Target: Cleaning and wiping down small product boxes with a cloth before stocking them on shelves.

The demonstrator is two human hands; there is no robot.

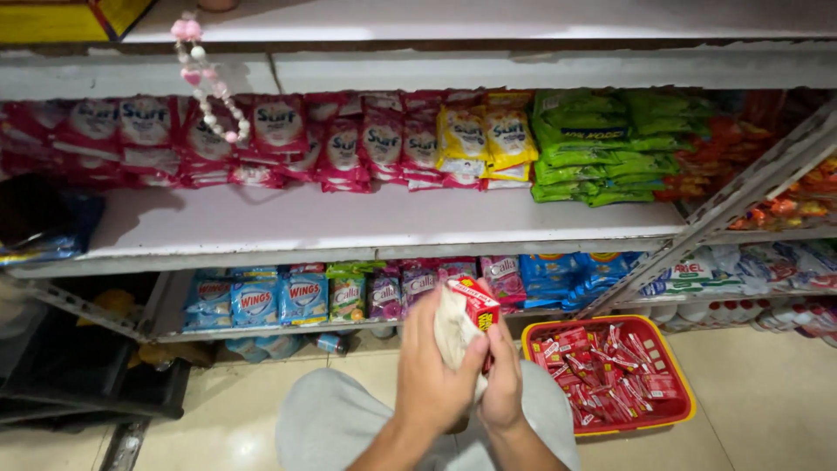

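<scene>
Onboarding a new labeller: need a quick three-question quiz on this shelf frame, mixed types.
1. True or false: the red basket sits on the floor to the person's right.
2. What do both hands hold? A) a green pouch B) a small red box with a white cloth C) a bottle
3. What colour are most sachets on the upper shelf?

Key: 1 true; 2 B, left hand and right hand together; 3 pink.
</scene>
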